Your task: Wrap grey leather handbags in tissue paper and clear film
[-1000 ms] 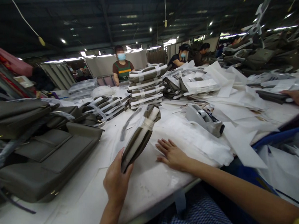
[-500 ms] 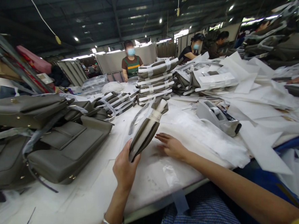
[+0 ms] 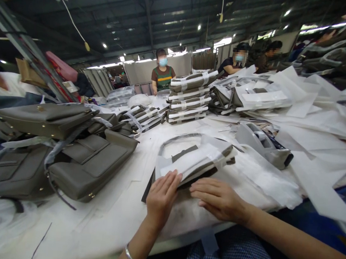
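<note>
A dark bag piece [image 3: 198,162] wrapped in white paper and tape lies flat on the white tabletop [image 3: 103,215], its strap curving away behind it. My left hand [image 3: 163,195] rests on its near left edge, fingers stretched out over the paper. Beside its near right edge is my right hand [image 3: 218,198], palm down with fingers extended and nothing gripped. The fingertips of both hands point toward each other, a small gap between them. A grey tape dispenser [image 3: 262,144] stands to the right of the piece.
Grey-brown bags [image 3: 91,171] are heaped at the left. Behind the hands rises a stack of wrapped pieces [image 3: 189,97]. White paper sheets [image 3: 315,146] cover the right side, near clear plastic bags [image 3: 269,178]. A masked person [image 3: 163,76] is across the table.
The wrapped piece, earlier held upright on its edge in my left hand, now lies flat with its papered face up. My left hand has opened onto it, and my right hand has come closer.
</note>
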`<state>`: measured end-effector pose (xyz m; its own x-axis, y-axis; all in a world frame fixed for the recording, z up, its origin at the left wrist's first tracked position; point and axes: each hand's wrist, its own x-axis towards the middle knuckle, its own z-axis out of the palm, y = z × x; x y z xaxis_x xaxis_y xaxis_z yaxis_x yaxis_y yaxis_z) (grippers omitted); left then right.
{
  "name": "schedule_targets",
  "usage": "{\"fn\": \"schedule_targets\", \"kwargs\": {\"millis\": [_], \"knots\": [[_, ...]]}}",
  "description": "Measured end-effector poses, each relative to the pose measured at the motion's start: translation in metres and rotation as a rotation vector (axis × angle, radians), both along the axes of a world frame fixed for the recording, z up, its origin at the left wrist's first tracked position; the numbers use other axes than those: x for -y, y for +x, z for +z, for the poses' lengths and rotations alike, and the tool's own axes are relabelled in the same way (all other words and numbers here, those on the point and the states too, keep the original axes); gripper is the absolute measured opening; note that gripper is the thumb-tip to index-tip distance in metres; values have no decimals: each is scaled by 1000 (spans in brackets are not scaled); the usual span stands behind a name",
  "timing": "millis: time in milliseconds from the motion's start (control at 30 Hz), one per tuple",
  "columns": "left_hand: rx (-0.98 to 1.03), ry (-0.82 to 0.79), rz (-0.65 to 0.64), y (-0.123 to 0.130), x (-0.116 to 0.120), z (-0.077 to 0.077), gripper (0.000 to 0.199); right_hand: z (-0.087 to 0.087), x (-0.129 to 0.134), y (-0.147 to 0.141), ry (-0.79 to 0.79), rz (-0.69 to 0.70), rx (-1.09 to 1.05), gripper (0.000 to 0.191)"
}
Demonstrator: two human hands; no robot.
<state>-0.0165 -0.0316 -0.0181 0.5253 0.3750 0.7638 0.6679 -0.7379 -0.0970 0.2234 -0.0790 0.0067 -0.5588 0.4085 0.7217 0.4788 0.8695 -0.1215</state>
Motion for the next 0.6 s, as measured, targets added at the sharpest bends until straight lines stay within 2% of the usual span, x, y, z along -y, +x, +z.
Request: {"fn": "schedule_targets", "kwargs": {"millis": [67, 133, 233, 300, 433, 600], "knots": [[-38, 36, -48, 3, 10, -3, 38, 18, -1, 10, -21, -70, -65, 27], [-69, 58, -100, 8, 20, -5, 34, 31, -20, 17, -130, -228, -137, 21], [-60, 76, -132, 16, 34, -9, 31, 37, -70, 19, -516, -499, -86, 23], [-37, 78, -130, 20, 42, -10, 30, 32, -107, 14, -772, -590, 34, 29], [4, 75, -117, 25, 52, -12, 29, 12, -162, -9, -980, -647, 154, 31], [41, 60, -102, 28, 58, -14, 29, -2, -186, -34, -1163, -665, 114, 38]]}}
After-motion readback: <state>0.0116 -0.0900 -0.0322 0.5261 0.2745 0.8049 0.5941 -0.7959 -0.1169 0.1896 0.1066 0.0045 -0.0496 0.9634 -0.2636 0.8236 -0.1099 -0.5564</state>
